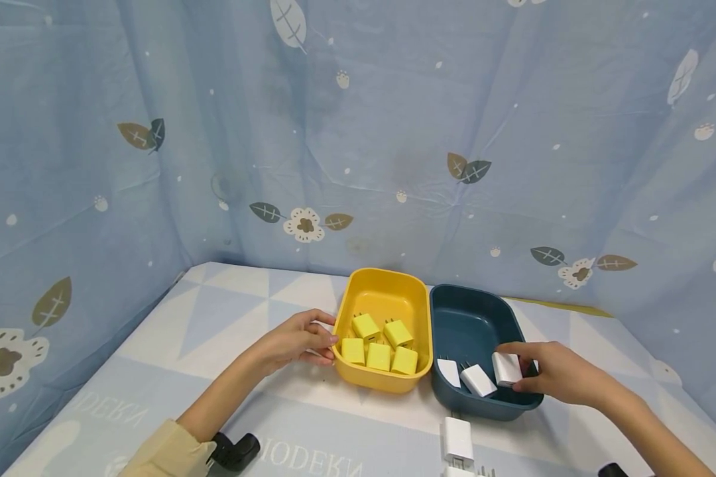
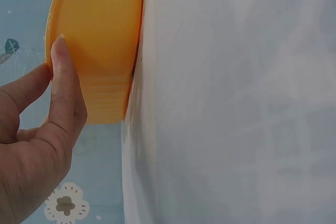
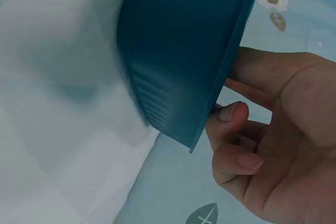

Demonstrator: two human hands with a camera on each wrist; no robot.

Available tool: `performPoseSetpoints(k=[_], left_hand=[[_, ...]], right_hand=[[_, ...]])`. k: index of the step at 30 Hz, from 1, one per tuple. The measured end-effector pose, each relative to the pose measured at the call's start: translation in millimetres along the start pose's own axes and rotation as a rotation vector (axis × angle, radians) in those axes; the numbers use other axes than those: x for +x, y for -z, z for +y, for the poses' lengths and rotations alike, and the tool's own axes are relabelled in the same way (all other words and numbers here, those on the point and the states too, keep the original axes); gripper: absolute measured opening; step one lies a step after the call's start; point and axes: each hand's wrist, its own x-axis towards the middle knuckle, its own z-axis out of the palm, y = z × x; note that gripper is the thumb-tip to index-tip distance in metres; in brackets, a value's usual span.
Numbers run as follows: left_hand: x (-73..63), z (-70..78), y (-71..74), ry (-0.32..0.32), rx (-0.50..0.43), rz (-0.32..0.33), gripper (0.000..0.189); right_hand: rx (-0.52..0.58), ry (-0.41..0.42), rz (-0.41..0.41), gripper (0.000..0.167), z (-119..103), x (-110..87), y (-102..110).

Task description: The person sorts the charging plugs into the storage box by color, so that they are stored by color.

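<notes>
My left hand (image 1: 301, 339) is at the left side of a yellow bin (image 1: 388, 281). In the left wrist view, its thumb meets the rim while the fingers (image 2: 62, 72) lie along the outer wall, pinching the edge. Several yellow charger plugs (image 1: 378, 356) sit in the bin's near half. My right hand (image 1: 557, 374) reaches over the right rim of a dark blue bin (image 1: 462, 295) and grips a white charger plug (image 1: 506, 369) between thumb and fingers. Two more white charger plugs (image 1: 478, 380) lie in that bin. The blue wall hides the gripped plug in the right wrist view.
The bins stand side by side on a patterned tabletop (image 1: 310, 424). In front of the blue bin, more white charger plugs (image 1: 457, 438) lie in a line towards the near edge. A blue printed curtain (image 1: 358, 132) hangs behind and along the sides.
</notes>
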Motion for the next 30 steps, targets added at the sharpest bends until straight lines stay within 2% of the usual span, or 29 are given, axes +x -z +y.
performPoseSetpoints(k=[5,15,21,30], left_hand=[[1.5,-0.1,-0.1,0.0,-0.004,-0.005,0.048],[1.2,-0.1,0.6,0.01,0.001,0.005,0.048],[-0.8,1.2,-0.4,0.016,0.003,0.014,0.048],[-0.8,1.8,-1.6,0.016,0.0,0.015,0.046]], right_hand=[[-0.013,-0.041,-0.037,0.054,-1.5,-0.5,1.0],[0.027,-0.04,-0.038,0.051,-1.7,-2.5,1.7],[0.03,-0.022,0.0,0.051,-5.4,-6.0,-0.2],[0.019,-0.096,0.079,0.052,-25.4,-11.6,-2.5]])
